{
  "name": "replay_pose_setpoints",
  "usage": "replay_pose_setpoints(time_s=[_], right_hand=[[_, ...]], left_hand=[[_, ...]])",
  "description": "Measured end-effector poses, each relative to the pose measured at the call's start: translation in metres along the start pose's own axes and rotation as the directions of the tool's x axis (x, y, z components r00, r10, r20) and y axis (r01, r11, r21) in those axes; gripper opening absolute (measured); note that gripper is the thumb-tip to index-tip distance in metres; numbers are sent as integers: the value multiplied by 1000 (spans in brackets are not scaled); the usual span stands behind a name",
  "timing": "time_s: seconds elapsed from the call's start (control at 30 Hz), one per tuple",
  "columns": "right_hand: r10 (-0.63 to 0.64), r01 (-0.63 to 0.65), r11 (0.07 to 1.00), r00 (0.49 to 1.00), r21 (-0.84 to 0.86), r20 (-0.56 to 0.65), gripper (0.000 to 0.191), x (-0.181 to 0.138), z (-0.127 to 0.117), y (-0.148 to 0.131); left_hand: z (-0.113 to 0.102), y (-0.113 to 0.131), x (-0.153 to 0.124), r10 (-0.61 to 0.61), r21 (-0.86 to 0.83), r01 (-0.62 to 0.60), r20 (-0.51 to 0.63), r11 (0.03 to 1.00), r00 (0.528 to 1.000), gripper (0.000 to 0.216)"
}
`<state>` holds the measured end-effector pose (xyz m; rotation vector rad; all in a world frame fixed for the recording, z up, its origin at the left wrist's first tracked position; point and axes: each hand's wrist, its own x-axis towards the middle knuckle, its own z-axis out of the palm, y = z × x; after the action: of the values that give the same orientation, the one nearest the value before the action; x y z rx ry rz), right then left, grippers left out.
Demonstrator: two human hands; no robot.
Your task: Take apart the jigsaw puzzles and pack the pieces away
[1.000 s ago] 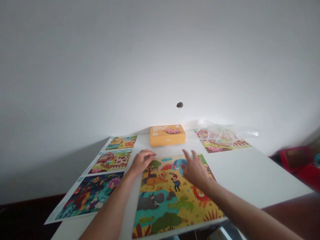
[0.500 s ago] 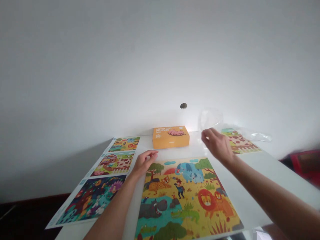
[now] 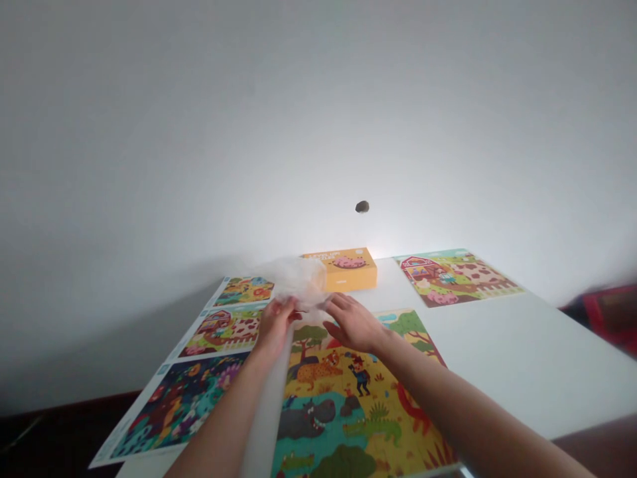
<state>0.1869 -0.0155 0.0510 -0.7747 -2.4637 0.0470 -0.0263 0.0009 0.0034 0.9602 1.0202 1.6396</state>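
One bag, two puzzles, one box; the bag, mid-frame, lies just beyond the left hand pinching it; the right hand, half-curled, nears its edge, grip unclear.

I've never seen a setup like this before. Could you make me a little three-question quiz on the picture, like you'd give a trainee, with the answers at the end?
1. What blurred, see-through thing is at the fingertips of the left hand and the right hand?
2. True or false: the farm picture lies to the right of the orange puzzle box.
3. How many printed pictures lie in a row along the left side of the table?

Key:
1. A clear plastic bag; blur hides the right hand's exact grip on it.
2. True.
3. Three.
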Motion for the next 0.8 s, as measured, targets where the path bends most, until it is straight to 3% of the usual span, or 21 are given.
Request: replay_pose_setpoints(time_s=[0.07,0.17,0.23,0.3,0.4,0.5,0.57,0.63,0.7,0.8], right_hand=[[153,-153,988,988,-25,1,47,-10,0,2],[393,-378,907,918,-186,52,40,-29,-2,12],[470,-429,855,879,-292,83,37,-40,-2,20],[485,-437,836,871,-333,76,39,-48,-2,26],[479,-434,837,876,-332,62,39,-53,0,31],[476,-430,845,876,-318,80,41,-50,2,35],[483,-439,844,872,-310,82,43,-46,3,37],[491,-449,839,868,-308,72,45,-44,5,39],[486,-449,843,872,-297,61,45,-43,6,41],[468,-442,865,881,-235,68,42,-42,6,42]], left_hand=[[-3,2,6,-25,-82,20,-71,996,997,35],[-8,4,13,-45,-118,22,-193,993,980,38],[-9,3,14,-23,-36,16,-214,999,977,43],[-9,2,13,-3,72,18,-195,997,981,50],[-8,0,7,52,371,-18,-81,928,995,48],[-3,0,-4,165,705,-271,217,655,962,34],[2,0,-12,184,762,-464,430,451,884,26],[8,-2,-17,176,761,-568,541,314,822,21],[12,-4,-20,176,764,-598,572,241,802,19],[14,-7,-20,190,768,-602,572,217,798,19]])
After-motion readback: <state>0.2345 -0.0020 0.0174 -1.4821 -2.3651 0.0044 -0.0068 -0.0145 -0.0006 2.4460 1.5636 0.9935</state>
